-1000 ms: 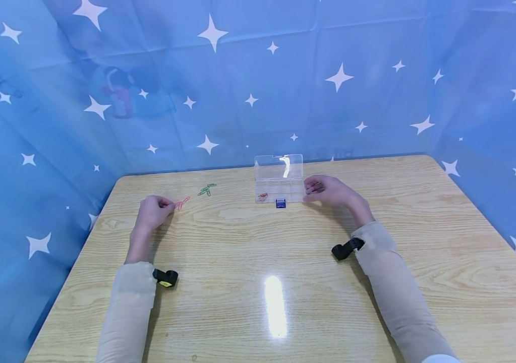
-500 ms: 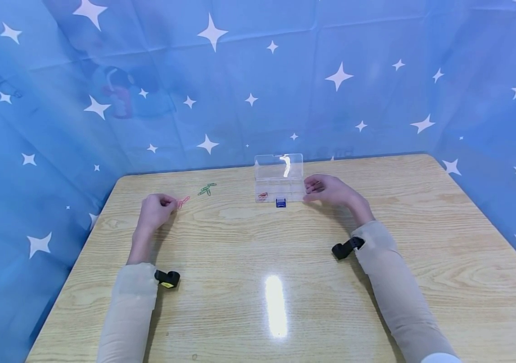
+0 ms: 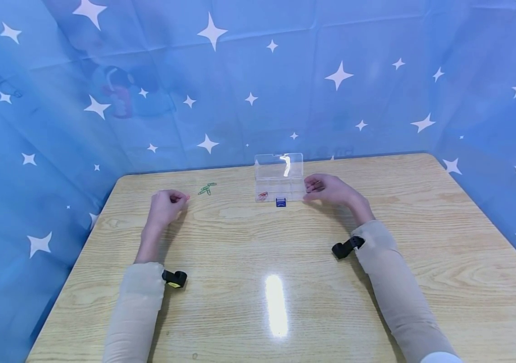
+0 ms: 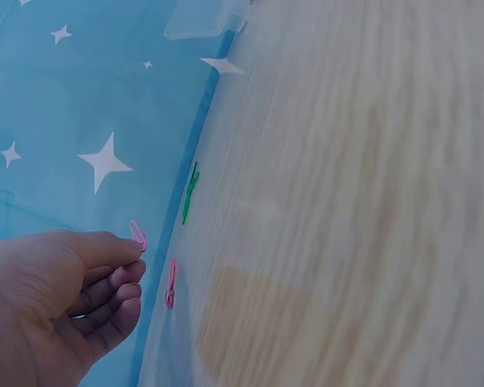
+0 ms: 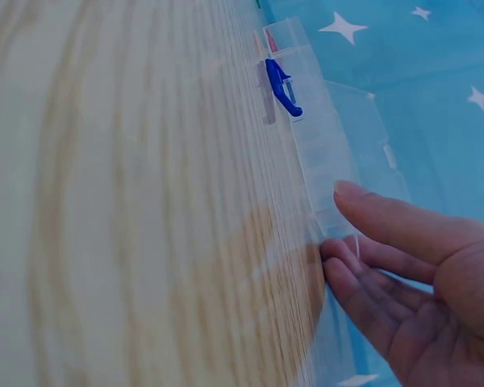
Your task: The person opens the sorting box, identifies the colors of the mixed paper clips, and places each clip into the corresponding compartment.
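Observation:
Between thumb and index fingertip, my left hand (image 3: 165, 206) pinches a pink paper clip (image 4: 138, 234), raised above the table in the left wrist view. More pink paper clips (image 4: 171, 284) lie on the table below it, largely covered by the hand in the head view. Just beyond are several green paper clips (image 3: 207, 188). My right hand (image 3: 328, 190) holds the right end of a clear plastic box (image 3: 287, 186), thumb at its near edge and fingers curled round the corner. The box's lid (image 3: 269, 166) stands raised. Red paper clips (image 3: 263, 195) lie in its left front compartment.
A blue latch (image 3: 281, 202) sticks out from the box's front edge. Behind the wooden table (image 3: 239, 262) hangs a blue curtain (image 3: 239, 75) with white stars, close to the back edge. Small black cameras are strapped to both wrists.
My left hand has moved right and slightly away from me, and now covers most of the pink paper clips in the head view. The right hand and the box have stayed put.

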`<state>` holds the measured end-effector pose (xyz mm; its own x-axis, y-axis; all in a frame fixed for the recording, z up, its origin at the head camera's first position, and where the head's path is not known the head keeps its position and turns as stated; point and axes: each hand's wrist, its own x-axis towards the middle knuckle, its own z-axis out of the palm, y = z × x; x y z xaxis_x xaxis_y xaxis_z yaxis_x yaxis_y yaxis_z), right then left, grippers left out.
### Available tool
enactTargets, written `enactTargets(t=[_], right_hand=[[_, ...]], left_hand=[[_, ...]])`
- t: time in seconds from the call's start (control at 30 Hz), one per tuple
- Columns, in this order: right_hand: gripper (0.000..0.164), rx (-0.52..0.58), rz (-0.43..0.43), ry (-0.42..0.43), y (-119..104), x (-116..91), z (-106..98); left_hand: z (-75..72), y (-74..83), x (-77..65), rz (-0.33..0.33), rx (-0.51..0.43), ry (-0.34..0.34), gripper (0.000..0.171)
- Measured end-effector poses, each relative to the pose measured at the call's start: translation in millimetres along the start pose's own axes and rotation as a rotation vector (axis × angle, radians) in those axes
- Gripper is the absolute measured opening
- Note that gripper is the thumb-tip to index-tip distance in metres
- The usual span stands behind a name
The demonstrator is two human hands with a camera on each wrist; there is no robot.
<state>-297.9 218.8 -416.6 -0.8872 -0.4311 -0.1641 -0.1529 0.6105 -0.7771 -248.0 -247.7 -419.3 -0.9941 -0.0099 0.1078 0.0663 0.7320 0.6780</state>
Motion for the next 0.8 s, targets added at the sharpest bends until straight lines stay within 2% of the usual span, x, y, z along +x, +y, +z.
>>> enactTargets(t=[0.4, 0.63, 0.8], right_hand=[[0.066, -0.001, -0.003, 0.001, -1.2, -1.0, -0.4], [0.064, -0.003, 0.002, 0.001, -1.6, -0.3, 1.1], [0.062, -0.021, 0.001, 0.007, -0.3, 0.5, 0.9]], left_hand=[[16.9, 20.6, 3.5, 0.042, -0.079, -0.025, 0.021], [31.0, 32.7, 6.7, 0.101, -0.082, -0.019, 0.018], [42.5, 41.3, 10.0, 0.115, -0.079, -0.028, 0.018]])
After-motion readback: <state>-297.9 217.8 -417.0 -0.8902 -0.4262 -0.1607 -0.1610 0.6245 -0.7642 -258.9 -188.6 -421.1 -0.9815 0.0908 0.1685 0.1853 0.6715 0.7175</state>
